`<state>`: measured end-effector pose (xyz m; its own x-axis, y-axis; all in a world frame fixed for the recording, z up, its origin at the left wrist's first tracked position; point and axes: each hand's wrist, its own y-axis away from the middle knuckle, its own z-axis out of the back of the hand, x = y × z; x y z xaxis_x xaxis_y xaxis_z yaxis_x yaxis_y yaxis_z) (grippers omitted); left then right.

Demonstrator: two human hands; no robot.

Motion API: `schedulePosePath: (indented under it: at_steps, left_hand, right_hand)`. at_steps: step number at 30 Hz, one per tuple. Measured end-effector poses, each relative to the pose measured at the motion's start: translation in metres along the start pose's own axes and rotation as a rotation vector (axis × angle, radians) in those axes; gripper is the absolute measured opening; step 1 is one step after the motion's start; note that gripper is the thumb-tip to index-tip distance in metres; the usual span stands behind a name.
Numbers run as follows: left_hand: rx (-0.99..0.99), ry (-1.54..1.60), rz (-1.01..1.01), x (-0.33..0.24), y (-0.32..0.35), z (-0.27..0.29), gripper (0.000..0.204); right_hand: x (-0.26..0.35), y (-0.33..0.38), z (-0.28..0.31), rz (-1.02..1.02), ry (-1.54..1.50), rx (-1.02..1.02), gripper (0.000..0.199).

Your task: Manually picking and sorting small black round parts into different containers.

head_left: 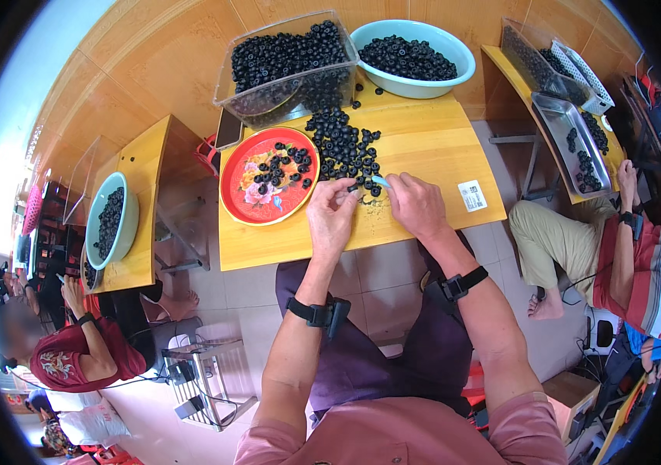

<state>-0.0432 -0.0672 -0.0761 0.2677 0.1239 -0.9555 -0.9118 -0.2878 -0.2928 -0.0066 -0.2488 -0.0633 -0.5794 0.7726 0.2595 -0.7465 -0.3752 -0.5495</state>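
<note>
At the front of the yellow table, my left hand (333,213) pinches a small black ring-shaped part (353,189) between thumb and fingers. My right hand (417,203) is closed around a slim light blue tool (381,181), whose tip points toward that part; its exact kind is hidden by my fingers. Just beyond my hands lies a loose pile of similar black ring-shaped parts (336,139). Left of the pile, a red round tray (237,208) with a flower pattern carries several more. Fine dark crumbs are scattered on the wood beneath my hands.
A clear plastic bin (226,91) and a pale blue basin (463,71), both full of black parts, stand at the table's (454,155) far edge. A white label (472,195) is stuck at right. Co-workers sit at neighbouring tables on both sides, and a metal-framed stool (205,384) stands at lower left.
</note>
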Motion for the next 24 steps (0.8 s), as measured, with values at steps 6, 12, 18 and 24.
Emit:
schedulePosePath:
  at_steps: [6, 12, 18, 24]
  left_hand:
    - [0.003, -0.337, -0.165, -0.019, -0.005, 0.018, 0.020]
    - [-0.186, -0.800, -0.487, -0.039, -0.050, 0.066, 0.027]
    - [0.241, -0.975, -0.401, -0.031, -0.008, 0.046, 0.034]
    - [0.169, -1.070, -0.401, -0.012, 0.009, 0.034, 0.037]
  right_hand:
    - [-0.005, 0.003, -0.003, -0.037, 0.015, 0.023, 0.009]
    - [-0.004, 0.000, -0.001, -0.016, -0.004, -0.025, 0.008]
    - [-0.004, 0.003, -0.003, -0.033, -0.014, -0.015, 0.007]
    - [-0.003, 0.002, -0.002, -0.033, -0.021, -0.009, 0.007]
